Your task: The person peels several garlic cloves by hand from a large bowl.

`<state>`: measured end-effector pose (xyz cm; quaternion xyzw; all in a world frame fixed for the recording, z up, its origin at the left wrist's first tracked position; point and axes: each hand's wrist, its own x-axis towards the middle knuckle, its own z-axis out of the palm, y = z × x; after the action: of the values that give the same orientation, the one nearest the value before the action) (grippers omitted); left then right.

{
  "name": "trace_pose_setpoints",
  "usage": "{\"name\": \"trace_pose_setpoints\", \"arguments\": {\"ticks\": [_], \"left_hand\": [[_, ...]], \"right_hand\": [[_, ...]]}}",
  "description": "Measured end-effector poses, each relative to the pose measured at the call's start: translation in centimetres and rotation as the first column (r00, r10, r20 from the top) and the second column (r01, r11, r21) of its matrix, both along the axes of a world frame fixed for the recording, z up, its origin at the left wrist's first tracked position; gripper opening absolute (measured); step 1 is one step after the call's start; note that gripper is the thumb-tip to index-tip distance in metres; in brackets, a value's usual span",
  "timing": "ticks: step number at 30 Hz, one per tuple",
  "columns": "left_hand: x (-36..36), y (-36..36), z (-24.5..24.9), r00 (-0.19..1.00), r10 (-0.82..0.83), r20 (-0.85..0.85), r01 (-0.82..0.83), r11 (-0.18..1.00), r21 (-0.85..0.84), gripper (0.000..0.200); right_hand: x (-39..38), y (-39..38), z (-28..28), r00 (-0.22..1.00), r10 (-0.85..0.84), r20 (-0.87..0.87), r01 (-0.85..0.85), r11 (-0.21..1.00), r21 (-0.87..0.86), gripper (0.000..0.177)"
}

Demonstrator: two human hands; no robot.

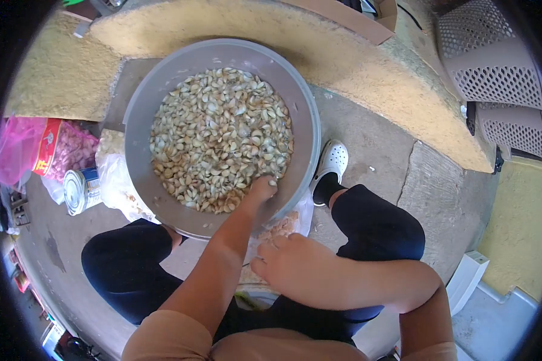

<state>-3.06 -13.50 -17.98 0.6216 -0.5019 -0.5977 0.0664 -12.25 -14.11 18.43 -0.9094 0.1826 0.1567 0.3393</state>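
A large grey basin holds a heap of garlic cloves, many of them pale and peeled-looking. My left hand reaches inside the near right part of the basin, its fingers closed around a pale garlic clove at the edge of the heap. Just outside the near rim, my right hand hovers above a clear plastic bag with papery garlic skins in it. Its fingers are loosely bent and apart, with nothing visible between them; the palm side is hidden.
Left of the basin are a white plastic bag, a metal can and a pink bag. A low yellow wall curves behind the basin. Grey perforated plastic baskets stand at the upper right. My foot in a white clog is beside the basin.
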Motion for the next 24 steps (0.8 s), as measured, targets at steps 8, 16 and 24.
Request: {"name": "trace_pose_setpoints", "arguments": {"ticks": [8, 16, 24], "left_hand": [[3.2, 0.2, 6.9, 0.249, 0.756, -0.605, -0.451, 0.644, 0.618, 0.013], [7.5, 0.2, 20.1, -0.026, 0.625, -0.780, -0.414, 0.704, 0.577, 0.017], [9.0, 5.0, 28.9, 0.036, 0.696, -0.718, -0.559, 0.609, 0.563, 0.018]], "right_hand": [[-0.8, -1.1, -3.6, 0.992, -0.110, -0.059, 0.116, 0.989, 0.097, 0.025], [0.3, -3.1, -4.1, 0.844, -0.526, 0.106, 0.533, 0.845, -0.046, 0.027], [4.4, 3.0, -3.9, 0.640, -0.450, 0.623, 0.642, 0.758, -0.113, 0.026]]}}
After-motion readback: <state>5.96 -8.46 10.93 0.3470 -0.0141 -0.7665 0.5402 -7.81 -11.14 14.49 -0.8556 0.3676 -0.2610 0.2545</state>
